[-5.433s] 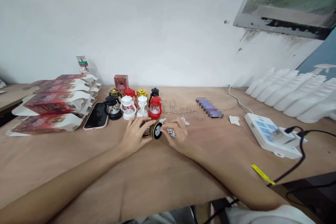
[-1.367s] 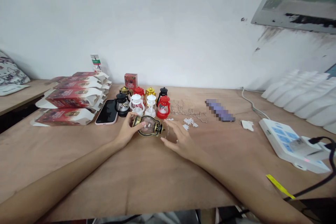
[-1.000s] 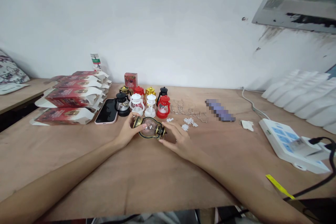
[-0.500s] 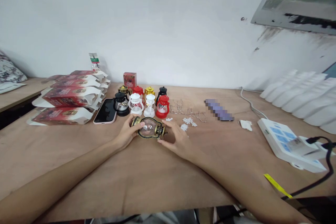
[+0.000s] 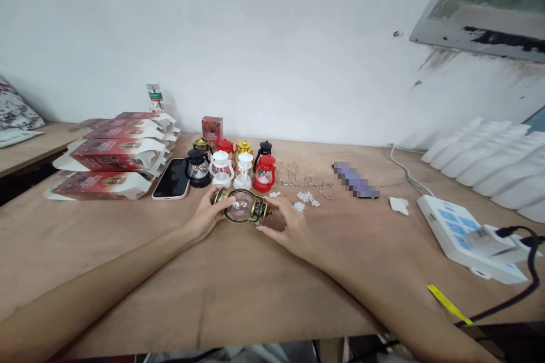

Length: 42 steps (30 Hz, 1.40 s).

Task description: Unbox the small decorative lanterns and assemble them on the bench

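A small bronze-and-black toy lantern point(image 5: 241, 206) with a clear globe lies on its side above the table. My left hand point(image 5: 210, 210) is closed around its base, the thumb resting over the globe. At the capped end, my right hand point(image 5: 292, 227) spans the lantern with thumb and index finger on opposite sides. A faint thin line shows inside that grip; whether it is a wire handle I cannot tell. Just behind stand several small lanterns, among them a white lantern point(image 5: 244, 171), a red lantern point(image 5: 264, 173) and a black lantern point(image 5: 198, 169).
Flattened red boxes point(image 5: 119, 153) are stacked at the left, beside a phone point(image 5: 171, 178). Thin bent wires point(image 5: 304, 178) and small white pieces point(image 5: 304, 198) lie right of the lanterns. A power strip point(image 5: 464, 232) with cables and a row of white packets point(image 5: 477, 153) occupy the right side.
Both hands keep nearly the same hold on the bronze lantern. The view has shifted slightly; the right hand's fingers have barely moved at the capped end.
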Tool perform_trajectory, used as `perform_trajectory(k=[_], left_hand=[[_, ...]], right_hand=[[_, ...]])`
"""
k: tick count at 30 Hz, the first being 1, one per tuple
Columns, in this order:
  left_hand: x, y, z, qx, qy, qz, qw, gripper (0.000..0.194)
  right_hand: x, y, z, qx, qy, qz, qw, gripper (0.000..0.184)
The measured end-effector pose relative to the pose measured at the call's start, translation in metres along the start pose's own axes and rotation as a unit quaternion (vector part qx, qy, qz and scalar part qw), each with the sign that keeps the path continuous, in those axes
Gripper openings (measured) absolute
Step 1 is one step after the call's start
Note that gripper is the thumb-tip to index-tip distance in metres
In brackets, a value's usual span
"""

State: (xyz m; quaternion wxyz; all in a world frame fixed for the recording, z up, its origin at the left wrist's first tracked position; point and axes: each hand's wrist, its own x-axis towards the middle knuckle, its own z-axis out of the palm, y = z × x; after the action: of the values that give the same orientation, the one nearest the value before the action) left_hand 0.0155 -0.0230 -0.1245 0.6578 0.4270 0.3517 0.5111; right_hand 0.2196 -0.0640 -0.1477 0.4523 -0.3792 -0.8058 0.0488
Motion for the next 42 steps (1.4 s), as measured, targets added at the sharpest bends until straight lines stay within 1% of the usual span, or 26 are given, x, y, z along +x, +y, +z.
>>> perform_trajectory(k=[5, 11, 15, 19, 21, 25, 29, 30, 31, 33, 35, 37, 39, 42], left_hand=[[0.000, 0.002, 0.001, -0.013, 0.009, -0.005, 1.000, 0.043], [0.001, 0.005, 0.001, -0.042, -0.003, -0.030, 0.999, 0.037], [0.004, 0.005, 0.000, -0.066, -0.008, -0.049, 0.997, 0.028], [0.005, 0.005, -0.002, -0.080, -0.032, -0.065, 0.994, 0.021], [0.005, 0.005, -0.002, -0.082, -0.033, -0.067, 0.994, 0.019], [0.004, 0.005, -0.001, -0.087, -0.026, -0.058, 0.994, 0.024], [0.002, 0.003, 0.001, -0.062, -0.017, -0.024, 0.998, 0.032], [0.001, 0.003, 0.002, -0.049, -0.014, -0.018, 0.999, 0.034], [0.001, 0.002, 0.002, -0.037, -0.011, -0.015, 0.999, 0.036], [0.001, 0.001, 0.002, -0.019, -0.003, -0.010, 1.000, 0.039], [0.001, 0.000, 0.003, -0.008, 0.001, -0.008, 1.000, 0.040], [0.000, 0.000, 0.003, 0.001, -0.001, -0.008, 1.000, 0.042], [0.000, 0.000, 0.003, 0.002, -0.001, -0.010, 1.000, 0.043], [0.000, 0.002, 0.003, -0.016, 0.006, -0.014, 1.000, 0.042]], right_hand=[[0.000, 0.000, -0.001, -0.006, -0.010, 0.014, 1.000, 0.052], [0.003, 0.001, -0.003, -0.017, 0.004, -0.007, 1.000, 0.047], [0.005, -0.001, -0.003, -0.021, 0.011, -0.020, 1.000, 0.041], [0.006, -0.002, -0.004, -0.025, 0.017, -0.024, 0.999, 0.042], [0.007, -0.001, -0.005, -0.026, 0.011, -0.021, 0.999, 0.041], [0.010, 0.001, -0.012, -0.014, -0.015, 0.005, 1.000, 0.038], [0.012, 0.003, -0.019, 0.009, -0.030, 0.068, 0.997, 0.038], [0.012, 0.004, -0.020, 0.013, -0.024, 0.078, 0.997, 0.034], [0.012, 0.005, -0.022, 0.017, -0.011, 0.082, 0.996, 0.025], [0.013, 0.007, -0.024, 0.026, 0.031, 0.088, 0.995, 0.007], [0.013, 0.010, -0.026, 0.043, 0.073, 0.099, 0.991, 0.018], [0.014, 0.012, -0.029, 0.066, 0.089, 0.112, 0.988, 0.024], [0.014, 0.013, -0.032, 0.086, 0.080, 0.117, 0.986, 0.026], [0.014, 0.014, -0.036, 0.102, 0.048, 0.116, 0.987, 0.027]])
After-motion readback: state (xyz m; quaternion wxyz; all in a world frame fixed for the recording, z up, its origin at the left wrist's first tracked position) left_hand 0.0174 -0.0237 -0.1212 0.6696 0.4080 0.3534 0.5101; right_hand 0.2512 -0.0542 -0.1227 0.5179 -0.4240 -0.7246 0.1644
